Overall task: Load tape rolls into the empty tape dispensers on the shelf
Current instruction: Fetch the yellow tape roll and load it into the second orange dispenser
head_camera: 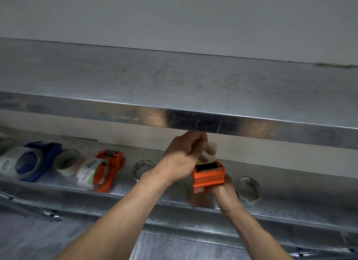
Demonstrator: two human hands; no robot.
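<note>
In the head view, the right hand point(222, 190) curls its fingers round the base of an orange tape dispenser point(208, 177) at the lower metal shelf point(126, 188), with its black toothed cutter facing up. Just above that cutter, the left hand's point(184, 157) curled fingers pinch a translucent tape end point(211, 150). Well left of those fingers lies a loaded orange dispenser point(105, 170).

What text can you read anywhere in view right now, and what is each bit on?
No text reads clearly.
White roll in the left orange dispenser: printed label, too blurred to read.
Clear roll in the blue dispenser: greenish label, too blurred to read.
Held dispenser in the right hand: no text seen.
Tape end in the left hand: blank.
</note>
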